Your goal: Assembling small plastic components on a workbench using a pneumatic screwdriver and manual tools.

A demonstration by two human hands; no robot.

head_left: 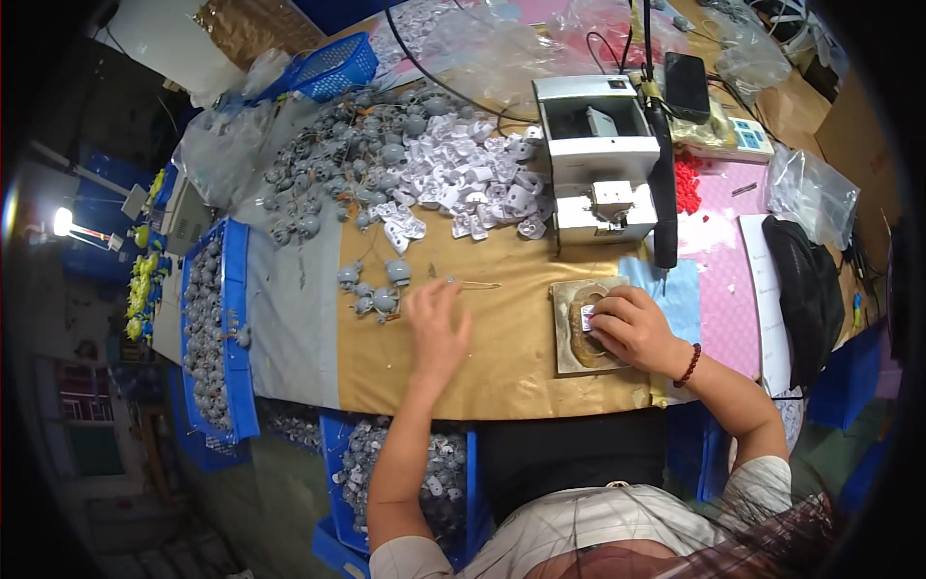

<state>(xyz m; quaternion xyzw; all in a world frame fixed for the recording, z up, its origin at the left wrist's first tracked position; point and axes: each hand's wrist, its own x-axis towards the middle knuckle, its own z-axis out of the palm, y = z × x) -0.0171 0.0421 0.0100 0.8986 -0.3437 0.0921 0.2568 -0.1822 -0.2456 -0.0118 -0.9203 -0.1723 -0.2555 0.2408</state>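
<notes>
My right hand (pixel 637 331) pinches a small white plastic piece (pixel 586 317) above a square metal block (pixel 569 363) that has a brownish oval patch on it. A dark beaded bracelet circles that wrist. To the left, my left hand (pixel 436 326) hovers low over the brown table cover, thumb apart from its fingers. Just past its fingertips is a thin gold-coloured, wire-like tool (pixel 480 285), and I cannot tell whether they touch it. Several round grey parts (pixel 384 299) with wires lie loose beside this hand.
Behind them spread a heap of grey parts (pixel 338 154) and a pile of white plastic pieces (pixel 473 174). A white bench machine (pixel 603 154) stands behind the block. Blue trays of grey parts (pixel 236 328) flank the left edge. A black cloth (pixel 805 294) lies at right.
</notes>
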